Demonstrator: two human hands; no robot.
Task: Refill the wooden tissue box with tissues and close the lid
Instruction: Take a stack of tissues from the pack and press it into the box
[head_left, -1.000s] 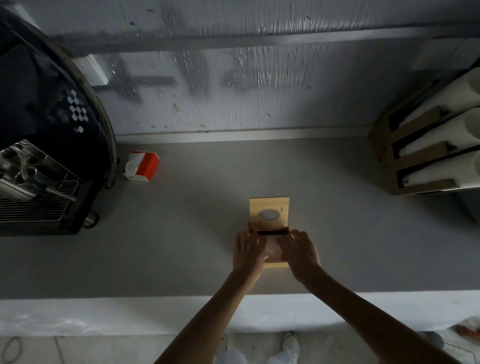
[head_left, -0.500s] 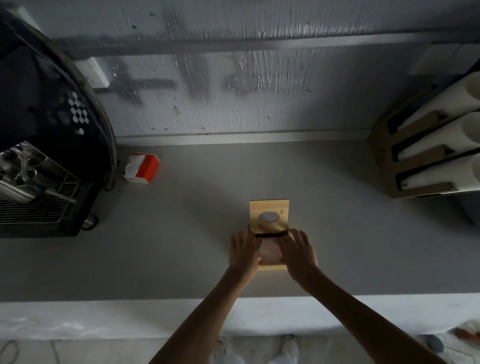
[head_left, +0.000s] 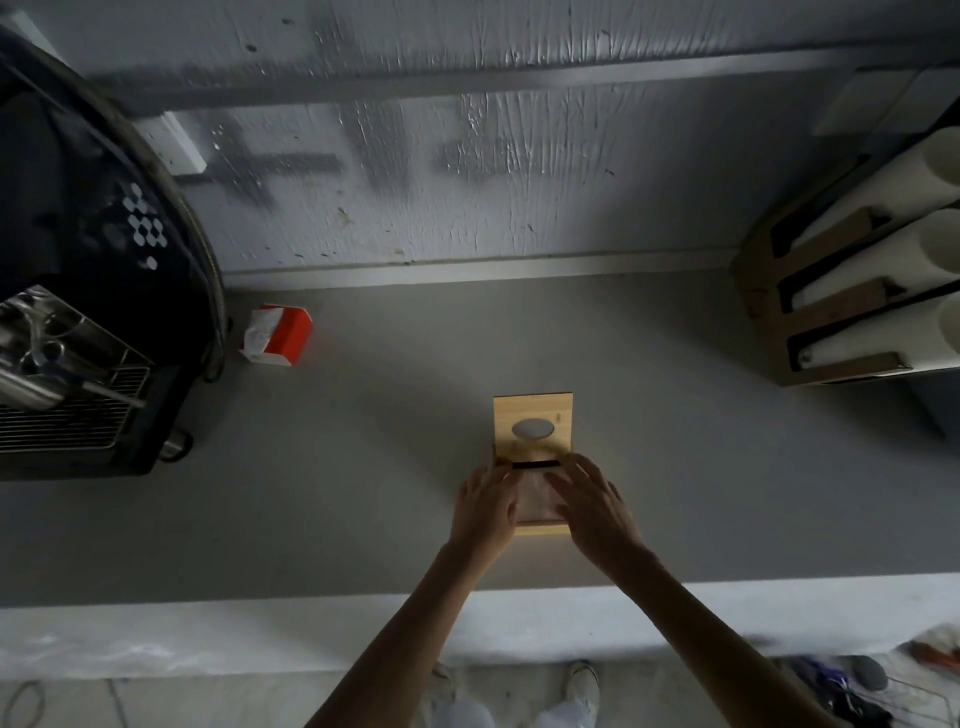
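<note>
A small wooden tissue box (head_left: 540, 529) sits on the grey counter near its front edge. Its lid (head_left: 533, 423), with an oval hole, stands swung up and back. Pale tissues (head_left: 540, 499) lie inside the box body. My left hand (head_left: 485, 512) rests flat on the box's left side, fingers spread. My right hand (head_left: 597, 506) lies flat over the right side, fingers apart and reaching the back edge by the hinge. Both hands partly hide the tissues.
A red and white tissue pack (head_left: 278, 335) lies at the back left. A black coffee machine (head_left: 78, 270) fills the left side. A cardboard holder with white cup stacks (head_left: 852, 291) stands at the right. The counter's white front edge (head_left: 208, 629) runs below my arms.
My hands have spread slightly apart over the box, showing more of the tissues between them. The lid stays up and the box has not shifted.
</note>
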